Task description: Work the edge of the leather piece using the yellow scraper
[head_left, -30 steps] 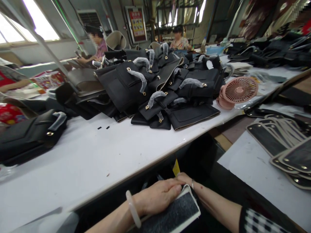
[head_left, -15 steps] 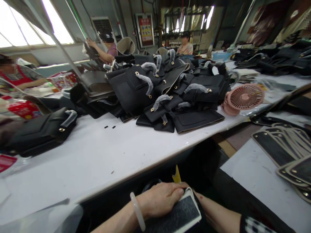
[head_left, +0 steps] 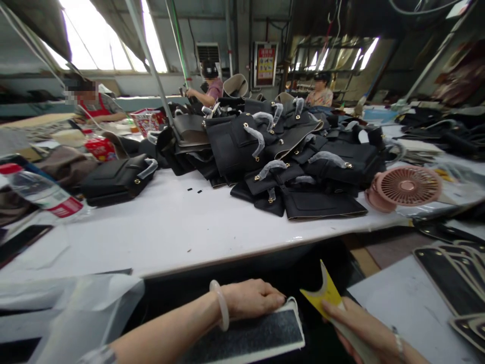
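My left hand, with a pale bangle on the wrist, lies flat on the far end of a black panel with a white edge, low in front of me below the table edge. To its right my right hand is closed around a yellow scraper-like tool whose curved tip points up. A large heap of black bag parts with wrapped handles and gold studs sits on the white table beyond.
A pink fan lies right of the heap. A black bag, a water bottle and a clear plastic sheet are at left. Black studded panels lie on the right table. Other people work at the far end.
My right hand came out from behind the left one and lifted the yellow tool into view at the right. The view swung left and up; my left hand stayed on the panel.
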Motion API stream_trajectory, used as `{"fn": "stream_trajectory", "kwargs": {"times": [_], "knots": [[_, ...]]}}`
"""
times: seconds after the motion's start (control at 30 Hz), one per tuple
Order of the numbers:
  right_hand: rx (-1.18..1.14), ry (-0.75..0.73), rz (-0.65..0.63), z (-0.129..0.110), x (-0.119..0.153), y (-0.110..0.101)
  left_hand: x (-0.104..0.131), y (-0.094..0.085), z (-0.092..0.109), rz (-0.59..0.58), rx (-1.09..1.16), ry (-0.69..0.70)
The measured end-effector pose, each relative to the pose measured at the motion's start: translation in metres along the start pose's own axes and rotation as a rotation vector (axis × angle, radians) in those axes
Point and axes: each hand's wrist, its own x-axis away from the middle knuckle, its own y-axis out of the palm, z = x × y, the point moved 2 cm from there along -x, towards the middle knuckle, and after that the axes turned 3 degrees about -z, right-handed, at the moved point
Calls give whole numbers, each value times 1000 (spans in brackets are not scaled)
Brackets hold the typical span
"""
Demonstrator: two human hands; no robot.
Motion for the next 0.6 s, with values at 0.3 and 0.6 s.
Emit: {"fn": "stream_trajectory", "kwargs": {"times": [0.3, 0.6], "knots": [[716, -284, -341, -54, -9, 6, 5, -3, 5, 84, 82, -170], [1332, -751, 41, -107, -23, 18, 7, 0, 4, 169, 132, -157]]}}
